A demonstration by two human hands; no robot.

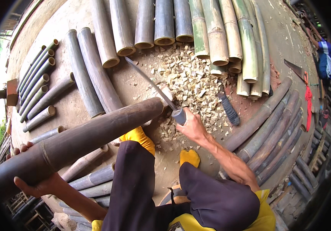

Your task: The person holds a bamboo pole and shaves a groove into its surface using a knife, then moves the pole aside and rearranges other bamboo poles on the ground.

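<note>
A thick dark-brown bamboo pole (pixel 104 129) slants across from the lower left toward the middle. My left hand (pixel 38 186) grips it near its lower-left end, thumb on the near side and fingertips showing over the far side. In my right hand (pixel 193 127) is a long-bladed knife (pixel 150 81), its grey round handle in my closed fingers. The blade points up and left, passing just beyond the pole's cut end. Behind that end sits a pale wood block (pixel 167 93), partly hidden. Small pale chips (pixel 196 82) lie heaped beyond my right hand.
Dark bamboo tubes (pixel 145 23) and greenish ones (pixel 213 30) lie along the far side. More tubes lie left (pixel 42 88) and right (pixel 273 134). A dark ridged object (pixel 229 107) rests by the chips. At far right are a saw (pixel 294 68), red cloth (pixel 309 102) and another person (pixel 327 57).
</note>
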